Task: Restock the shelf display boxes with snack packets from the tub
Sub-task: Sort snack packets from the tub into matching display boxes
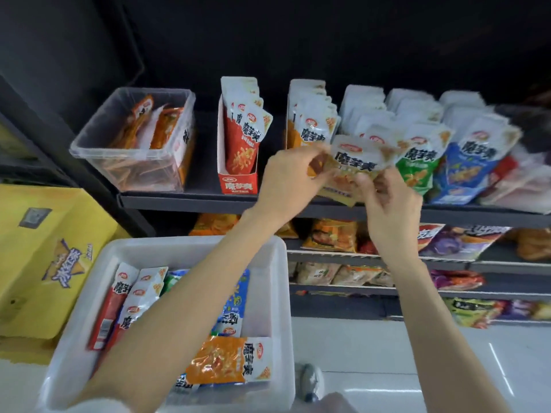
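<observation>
Holding one orange packet [354, 168] between both hands, the person has it just in front of the shelf [190, 201], near the orange display box [293, 135]. The left hand [290, 180] pinches its left edge and the right hand [390, 201] pinches its lower right corner, so each grip is closed on the packet. It hangs tilted and has not yet gone into any box.

Judging by the shelf, the job looks well along: the orange box, the green row [417, 165] and the blue row [465, 171] stand packed with upright packets. The red box [238, 150] holds some at the back, with room toward the front. A clear bin [131, 138] to the left holds other orange snacks.

Below, the white tub [277, 293] sits on the floor with stock left: red packets [107, 311] on the left, a blue one [235, 305], and an orange one [229, 359] lying flat. So several more trips seem needed. A yellow carton [44, 257] stands beside the tub.
</observation>
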Motion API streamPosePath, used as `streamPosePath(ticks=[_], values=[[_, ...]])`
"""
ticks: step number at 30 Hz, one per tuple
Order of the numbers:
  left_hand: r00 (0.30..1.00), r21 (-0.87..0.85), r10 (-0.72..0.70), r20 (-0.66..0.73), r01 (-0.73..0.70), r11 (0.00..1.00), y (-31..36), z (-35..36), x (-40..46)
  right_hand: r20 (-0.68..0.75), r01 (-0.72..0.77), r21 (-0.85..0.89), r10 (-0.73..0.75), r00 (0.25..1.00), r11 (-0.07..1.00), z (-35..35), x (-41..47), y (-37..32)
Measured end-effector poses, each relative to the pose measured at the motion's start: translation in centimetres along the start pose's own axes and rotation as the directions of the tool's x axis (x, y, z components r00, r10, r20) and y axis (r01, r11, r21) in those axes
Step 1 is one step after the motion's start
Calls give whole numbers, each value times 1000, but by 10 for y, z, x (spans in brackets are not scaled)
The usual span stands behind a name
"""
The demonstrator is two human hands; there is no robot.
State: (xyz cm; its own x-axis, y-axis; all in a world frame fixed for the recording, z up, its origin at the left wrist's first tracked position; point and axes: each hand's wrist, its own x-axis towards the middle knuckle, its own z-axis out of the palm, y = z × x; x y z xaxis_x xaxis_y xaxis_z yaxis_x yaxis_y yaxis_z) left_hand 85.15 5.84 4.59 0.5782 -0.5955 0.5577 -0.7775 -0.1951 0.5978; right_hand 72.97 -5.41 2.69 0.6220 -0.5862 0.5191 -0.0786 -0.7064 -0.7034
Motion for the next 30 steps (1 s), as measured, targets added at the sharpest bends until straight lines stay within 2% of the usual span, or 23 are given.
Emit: streamPosePath(ticks=[2,5,11,16,19,24,27,30], values=[[997,-20,56,-51,-57,998,12,18,24,-98,21,-9,-22,995,1000,-10,19,12],[996,-47,62,-57,-65,997,15,39,46,-174,6,-25,-10,985,1000,-13,38,28],[997,-147,-71,41,77,986,-6,62,43,-103,46,-56,-51,993,997,-5,43,56],[986,-138,-139,95,151,979,-11,68,46,-59,15,-138,-24,998,990,-3,44,66],[977,-53,-160,144,169,984,-12,69,51,-56,-12,-272,-3,998,962,-1,51,68],[981,221,-175,88,152,963,-23,70,51,-176,-41,-403,-34,984,914,6,56,65],[985,295,-141,96,108,949,-22,72,48,-144,-31,-509,-50,988,860,7,56,60],[992,330,-90,85,57,942,-20,73,45,-124,-85,-585,15,992,806,5,53,58]])
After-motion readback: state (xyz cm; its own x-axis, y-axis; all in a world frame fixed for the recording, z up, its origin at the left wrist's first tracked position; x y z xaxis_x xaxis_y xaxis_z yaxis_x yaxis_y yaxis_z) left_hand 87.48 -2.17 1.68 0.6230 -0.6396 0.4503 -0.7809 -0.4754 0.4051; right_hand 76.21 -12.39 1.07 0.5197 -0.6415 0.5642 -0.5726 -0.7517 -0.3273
